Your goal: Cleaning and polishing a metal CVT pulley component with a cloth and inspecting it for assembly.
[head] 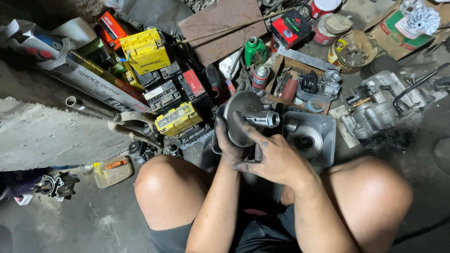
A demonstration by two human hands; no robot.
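Note:
I sit on the floor with both knees spread. My left hand (226,140) grips the rim of a round grey metal pulley disc (239,107) from below and holds it upright. A short shiny metal sleeve (263,119) sticks out of the disc's centre toward the right. My right hand (272,157), black with grease, rests over the disc, its fingers spread across the disc's face next to the sleeve. Behind the hands a grey metal tray (323,124) holds a second round part (305,139).
Several batteries, yellow (145,50) and black (162,94), lie at the left with a metal pipe (89,107). A green bottle (254,50), a spray can (260,77), a wooden box of parts (300,84) and an engine casing (382,105) sit beyond. A small plastic tub (112,171) stands by my left knee.

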